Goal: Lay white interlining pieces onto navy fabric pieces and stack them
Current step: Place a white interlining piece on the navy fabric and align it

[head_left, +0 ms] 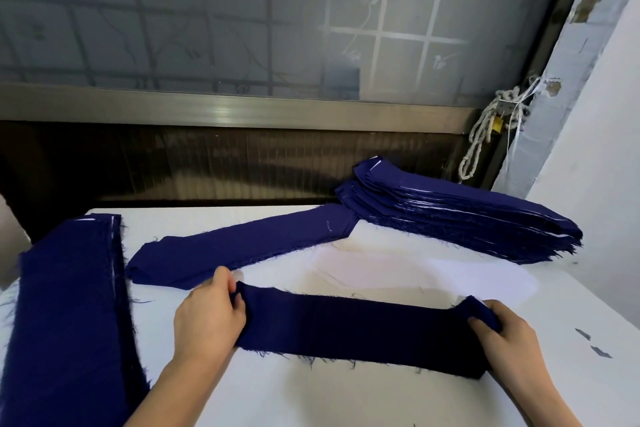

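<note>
A worker at a white cutting table (pixel 346 399) holds a navy fabric strip (pixel 353 326) stretched flat near the table's front edge, the left hand (pixel 207 319) pinching one short end with curled fingers and thumb, the right hand (pixel 505 333) gripping the other, where the corner bunches slightly. Just beyond the strip, a pale sheet of white interlining (pixel 433 276) lies on the tabletop, hard to tell from the surface itself. A tall stack of navy pieces (pixel 460 215), white slivers showing between its layers, sits toward the back right corner; a lower navy pile (pixel 242 246) runs diagonally across the middle, and another navy bundle (pixel 69 305) lies along the left edge. The cloth looks light, limp and fray-prone, with loose threads along its long edges, so it is best taken by both ends and kept taut, as pulling at the edges would likely shed more thread. A knotted rope (pixel 481 135) hangs by the frosted window (pixel 242 10) behind.
</note>
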{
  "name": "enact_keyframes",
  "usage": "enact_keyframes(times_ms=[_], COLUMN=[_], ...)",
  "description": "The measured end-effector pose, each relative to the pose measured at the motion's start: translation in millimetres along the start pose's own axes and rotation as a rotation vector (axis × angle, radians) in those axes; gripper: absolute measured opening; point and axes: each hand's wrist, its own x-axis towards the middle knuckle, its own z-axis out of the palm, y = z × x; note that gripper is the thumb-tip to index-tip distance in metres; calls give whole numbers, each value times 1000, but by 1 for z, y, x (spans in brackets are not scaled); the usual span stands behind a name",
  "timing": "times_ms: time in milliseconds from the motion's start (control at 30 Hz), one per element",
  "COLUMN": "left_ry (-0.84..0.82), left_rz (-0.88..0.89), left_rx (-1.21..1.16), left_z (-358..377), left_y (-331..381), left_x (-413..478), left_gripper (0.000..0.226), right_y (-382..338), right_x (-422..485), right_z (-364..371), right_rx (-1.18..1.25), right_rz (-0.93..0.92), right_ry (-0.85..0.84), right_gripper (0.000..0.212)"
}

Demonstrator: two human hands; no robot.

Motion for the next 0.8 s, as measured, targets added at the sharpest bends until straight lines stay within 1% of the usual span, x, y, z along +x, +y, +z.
enact_keyframes(times_ms=[100,200,267,300,367,433,500,533,600,667,700,767,800], left_ry=[-7,-68,-75,-57,0,78,135,163,209,216,211,193,180], left_rz=[91,130,134,117,95,103,100,96,89,50,32,14,12], left_rx=[-38,-47,-68,-94,-137,-108,5,98,292,448,510,597,634], left_z=[-5,-12,-21,-29,-46,-64,-84,-94,-112,-128,-135,-144,-147], left_y=[-5,-10,-13,-18,-27,-39,-53,-62,-75,-89,-98,-110,-116], left_x=[-17,-32,-34,-32,-25,-12,6,16,39,64,76,99,110], left_gripper=[7,14,8,10,24,35,43,44,42,44,47,52,53], right_y=[-2,-6,-10,-15,-27,-41,-62,-76,-102,-127,-140,-166,-176], right_x=[-3,-7,-11,-14,-25,-39,-60,-73,-100,-131,-147,-173,-184], right_z=[-2,-2,-3,-1,3,12,29,40,58,81,92,107,117], right_rx=[-56,-113,-152,-143,-88,-22,97,164,289,370,418,510,528], right_rz=[-26,-49,-60,-61,-35,-8,38,72,110,112,61,-61,-109], right_ry=[-12,-18,-26,-33,-44,-73,-130,-177,-293,-434,-500,-586,-656], right_gripper=[22,21,19,18,19,19,18,16,12,14,19,42,50])
